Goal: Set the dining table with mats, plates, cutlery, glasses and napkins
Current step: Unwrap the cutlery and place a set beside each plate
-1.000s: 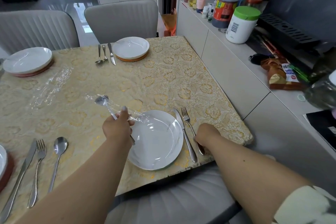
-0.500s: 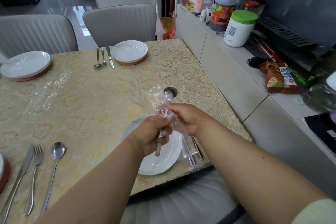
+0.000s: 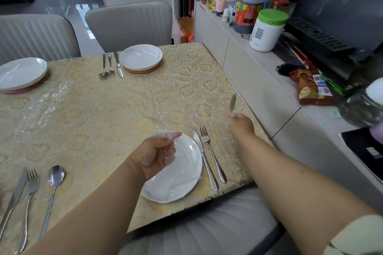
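Observation:
My right hand (image 3: 240,125) grips a spoon (image 3: 232,103) by its handle, bowl up and blurred, above the table's right edge. My left hand (image 3: 155,154) pinches a clear plastic wrapper (image 3: 170,135) over the near white plate (image 3: 178,174). A knife (image 3: 204,159) and a fork (image 3: 212,155) lie side by side just right of that plate. The table (image 3: 124,114) has a gold patterned cloth.
Two more plates (image 3: 141,57) (image 3: 20,72) sit on mats at the far side, cutlery (image 3: 110,66) beside one. A knife, fork and spoon set (image 3: 35,192) lies at near left. Grey chairs (image 3: 128,23) stand behind. A cluttered sideboard (image 3: 267,68) runs along the right.
My hands have pulled apart. The right hand drew the spoon out of the wrapper and carried it right; the left hand kept the empty wrapper over the plate.

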Demonstrator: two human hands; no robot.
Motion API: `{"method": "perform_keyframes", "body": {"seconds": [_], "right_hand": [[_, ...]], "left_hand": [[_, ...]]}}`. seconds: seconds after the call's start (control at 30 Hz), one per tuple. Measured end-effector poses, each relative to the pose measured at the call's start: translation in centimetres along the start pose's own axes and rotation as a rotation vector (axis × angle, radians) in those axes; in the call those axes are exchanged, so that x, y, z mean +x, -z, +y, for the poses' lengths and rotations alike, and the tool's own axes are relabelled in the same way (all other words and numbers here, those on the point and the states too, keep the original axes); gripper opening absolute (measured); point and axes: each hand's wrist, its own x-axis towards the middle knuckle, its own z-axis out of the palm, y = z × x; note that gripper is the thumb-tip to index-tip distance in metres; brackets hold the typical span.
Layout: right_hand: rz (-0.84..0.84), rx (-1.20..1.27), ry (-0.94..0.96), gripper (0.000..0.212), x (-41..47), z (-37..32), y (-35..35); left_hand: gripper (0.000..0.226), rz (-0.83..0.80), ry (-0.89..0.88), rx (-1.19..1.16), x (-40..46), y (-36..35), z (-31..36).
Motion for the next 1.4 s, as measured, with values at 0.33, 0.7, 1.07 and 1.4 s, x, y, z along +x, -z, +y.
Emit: {"method": "perform_keyframes", "body": {"seconds": [0.33,0.7,1.07,1.4], "right_hand": [[-0.139,-0.406,-0.208,0.036,0.6,4.9,-2.0],[0.053,-0.666,-0.141,0.02,-0.2,5.2,-3.1],[-0.901,-0.162,0.233,0.024,-10.8,-6.2,-9.0],[-0.921,-0.134,0.145,0.018,-17.2,-9.1,-21.9]], "left_hand": [[0.02,0.143,-0.088,-0.076,0.7,0.1,1.0],[0.013,0.214,-0.086,-0.029,0.1,1.4,1.0],[0.014,0.578,-0.242,0.021,-3.1,5.1,3.1],[0.025,0.829,-0.309,-0.086,-14.4,14.0,4.7]]}}
